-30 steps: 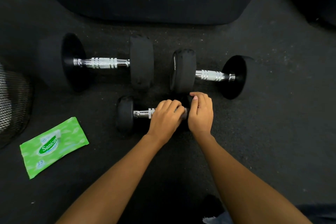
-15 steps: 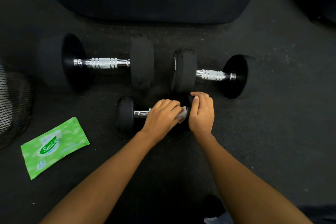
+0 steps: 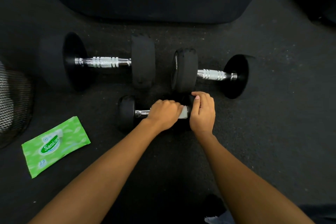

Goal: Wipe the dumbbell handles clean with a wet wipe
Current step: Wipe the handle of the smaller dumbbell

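Dark rubber floor: small dumbbell, axis left-right; left hand wraps wet wipe round handle, right hand clasps its right end.

A dark, speckled rubber floor fills the frame. Along the top edge stands a black moulded base with a barcode label. Below it, left of centre, lies a large dumbbell, and just right of it a medium dumbbell. A small dumbbell lies at centre, near both. A green wipe packet lies flat at lower left; a black mesh object sits at the left edge.
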`<action>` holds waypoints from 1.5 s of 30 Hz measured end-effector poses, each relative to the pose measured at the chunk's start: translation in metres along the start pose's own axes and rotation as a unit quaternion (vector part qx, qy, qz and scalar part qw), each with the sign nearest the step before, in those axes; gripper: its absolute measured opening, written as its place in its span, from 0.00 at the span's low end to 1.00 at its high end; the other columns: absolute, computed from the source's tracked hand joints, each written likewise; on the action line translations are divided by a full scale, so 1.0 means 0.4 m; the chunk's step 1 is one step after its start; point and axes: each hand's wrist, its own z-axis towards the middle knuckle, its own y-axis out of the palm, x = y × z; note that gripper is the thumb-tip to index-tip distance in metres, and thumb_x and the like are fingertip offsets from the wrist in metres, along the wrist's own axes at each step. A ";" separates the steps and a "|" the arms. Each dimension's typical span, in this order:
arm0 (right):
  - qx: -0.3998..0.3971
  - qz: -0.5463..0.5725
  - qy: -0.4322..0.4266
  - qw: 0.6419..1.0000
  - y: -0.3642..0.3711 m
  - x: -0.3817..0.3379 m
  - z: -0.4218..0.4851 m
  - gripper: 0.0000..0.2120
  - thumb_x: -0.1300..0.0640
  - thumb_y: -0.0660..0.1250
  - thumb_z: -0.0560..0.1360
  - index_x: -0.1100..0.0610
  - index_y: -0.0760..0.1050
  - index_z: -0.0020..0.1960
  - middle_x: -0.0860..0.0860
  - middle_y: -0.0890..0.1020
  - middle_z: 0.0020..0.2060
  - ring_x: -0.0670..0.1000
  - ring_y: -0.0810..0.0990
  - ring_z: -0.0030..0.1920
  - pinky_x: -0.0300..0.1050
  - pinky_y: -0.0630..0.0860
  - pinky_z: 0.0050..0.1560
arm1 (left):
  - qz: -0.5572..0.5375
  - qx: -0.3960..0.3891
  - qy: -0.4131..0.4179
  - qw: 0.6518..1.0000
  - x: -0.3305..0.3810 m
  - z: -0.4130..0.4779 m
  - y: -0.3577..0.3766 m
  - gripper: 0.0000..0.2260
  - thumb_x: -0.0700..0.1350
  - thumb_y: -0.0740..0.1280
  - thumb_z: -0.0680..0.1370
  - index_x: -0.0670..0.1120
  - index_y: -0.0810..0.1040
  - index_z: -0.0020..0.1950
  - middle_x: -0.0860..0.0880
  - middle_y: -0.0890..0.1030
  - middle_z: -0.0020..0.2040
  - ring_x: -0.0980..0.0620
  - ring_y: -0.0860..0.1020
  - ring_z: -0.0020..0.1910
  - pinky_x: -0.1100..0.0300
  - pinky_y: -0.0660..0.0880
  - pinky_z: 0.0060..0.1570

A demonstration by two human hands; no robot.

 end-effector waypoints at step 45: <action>0.001 0.003 0.008 1.000 0.001 -0.007 0.000 0.16 0.54 0.50 0.78 0.56 0.76 0.53 0.47 0.78 0.48 0.42 0.70 0.50 0.30 0.61 0.45 | -0.039 0.087 -0.062 0.994 -0.038 -0.059 0.022 0.21 0.51 0.52 0.76 0.46 0.83 0.38 0.48 0.82 0.33 0.48 0.78 0.34 0.55 0.74 0.41</action>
